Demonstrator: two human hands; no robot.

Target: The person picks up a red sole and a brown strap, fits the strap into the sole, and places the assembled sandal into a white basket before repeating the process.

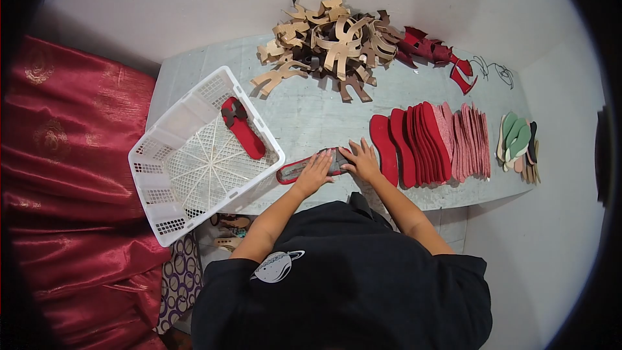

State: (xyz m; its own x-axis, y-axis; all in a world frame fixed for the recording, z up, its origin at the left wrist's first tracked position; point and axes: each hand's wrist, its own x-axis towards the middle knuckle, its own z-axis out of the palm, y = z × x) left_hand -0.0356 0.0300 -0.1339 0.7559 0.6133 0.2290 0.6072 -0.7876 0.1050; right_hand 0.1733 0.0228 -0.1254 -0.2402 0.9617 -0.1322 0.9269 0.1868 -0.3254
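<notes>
Pressing left hand point(315, 172), right hand point(361, 161) flat on red sole point(289, 172), near table point(304, 113) edge

Both hands press flat on a red-edged sole point(304, 167) at the near edge of the bench point(311, 113): the left hand point(315, 173) and the right hand point(361, 161). A white basket point(170, 223) holding one finished sandal point(241, 124) sits left; red soles point(409, 142) stand in a row right; tan straps point(327, 42) are heaped far.

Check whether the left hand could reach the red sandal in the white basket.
Probably yes: the left hand lies just beside the white basket, which is open on top, and nothing covers the red sandal inside.
</notes>
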